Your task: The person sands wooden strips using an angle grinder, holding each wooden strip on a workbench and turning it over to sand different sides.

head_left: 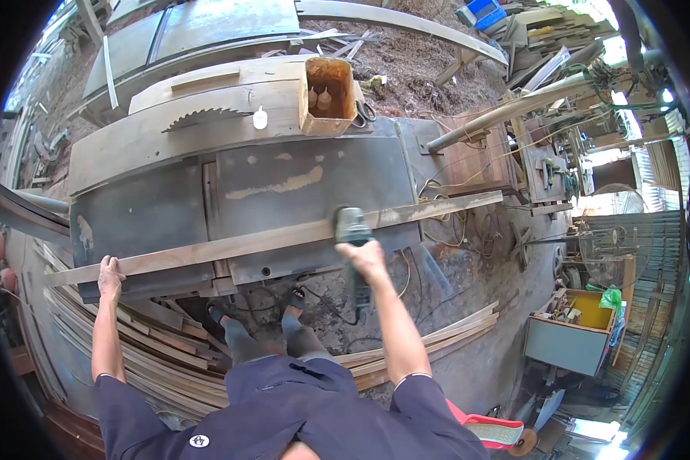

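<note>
A long wooden board (284, 236) lies slantwise across the grey metal tabletop (284, 192), both ends reaching past it. Near the board's left end, my left hand (110, 277) grips its edge, fingers over the top. My right hand (363, 257) is closed around an angle grinder (353, 227), whose head sits over the board right of the middle. The grinder's disc is hidden or blurred, so I cannot tell whether it touches the wood. Its body and cord hang down towards me.
Behind the tabletop are a saw blade (207, 118), a white bottle (260, 117), an open box (327, 126) and scissors (366, 114). Stacked planks (161, 360) lie by my feet. Cables (452, 222) trail at the right, near a fan (609, 234) and a grey cabinet (563, 345).
</note>
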### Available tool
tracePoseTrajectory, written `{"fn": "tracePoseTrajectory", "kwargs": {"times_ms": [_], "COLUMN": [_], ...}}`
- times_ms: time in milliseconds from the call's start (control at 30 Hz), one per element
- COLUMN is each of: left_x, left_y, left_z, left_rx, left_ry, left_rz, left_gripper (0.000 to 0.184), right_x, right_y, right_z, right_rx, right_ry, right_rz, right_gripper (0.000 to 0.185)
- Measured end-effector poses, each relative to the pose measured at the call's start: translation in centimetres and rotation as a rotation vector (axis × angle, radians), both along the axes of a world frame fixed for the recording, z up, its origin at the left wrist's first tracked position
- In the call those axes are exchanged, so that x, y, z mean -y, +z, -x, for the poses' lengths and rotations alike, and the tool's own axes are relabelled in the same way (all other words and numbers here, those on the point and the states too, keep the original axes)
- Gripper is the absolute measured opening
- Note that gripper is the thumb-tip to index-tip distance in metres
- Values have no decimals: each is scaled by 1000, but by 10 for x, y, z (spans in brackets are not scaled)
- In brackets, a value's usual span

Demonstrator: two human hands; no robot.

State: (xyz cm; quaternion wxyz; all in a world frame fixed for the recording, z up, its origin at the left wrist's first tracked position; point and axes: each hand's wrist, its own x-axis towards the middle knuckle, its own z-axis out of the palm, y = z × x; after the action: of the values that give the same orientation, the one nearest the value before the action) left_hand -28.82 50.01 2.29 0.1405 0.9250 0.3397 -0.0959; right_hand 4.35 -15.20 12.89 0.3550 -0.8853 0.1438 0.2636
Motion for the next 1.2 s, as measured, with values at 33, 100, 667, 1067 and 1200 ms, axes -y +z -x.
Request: {"fn": "tracePoseTrajectory", "kwargs": {"times_ms": [33,100,667,1067,1200], "left_x": [-8,-17,-13,-19,6], "left_y": [-13,-28,-31,-37,-5], "left_z": [9,15,19,30,13], "left_rx": [39,115,144,184,-6], "left_ry": [8,78,63,97,-15], "left_rz": [-22,16,73,64,-104], "left_gripper": [24,28,68,63,59], "right_x": [-14,-16,30,141,87], "right_y": [1,-13,-40,-34,-13], "right_z": [4,9,8,-75,-38], "right_rx": [0,79,155,77,61], "right_ry": [78,154,149,-553,-309], "right_rz": [31,39,81,-241,-75], "right_gripper": [59,59,63,40,44]}}
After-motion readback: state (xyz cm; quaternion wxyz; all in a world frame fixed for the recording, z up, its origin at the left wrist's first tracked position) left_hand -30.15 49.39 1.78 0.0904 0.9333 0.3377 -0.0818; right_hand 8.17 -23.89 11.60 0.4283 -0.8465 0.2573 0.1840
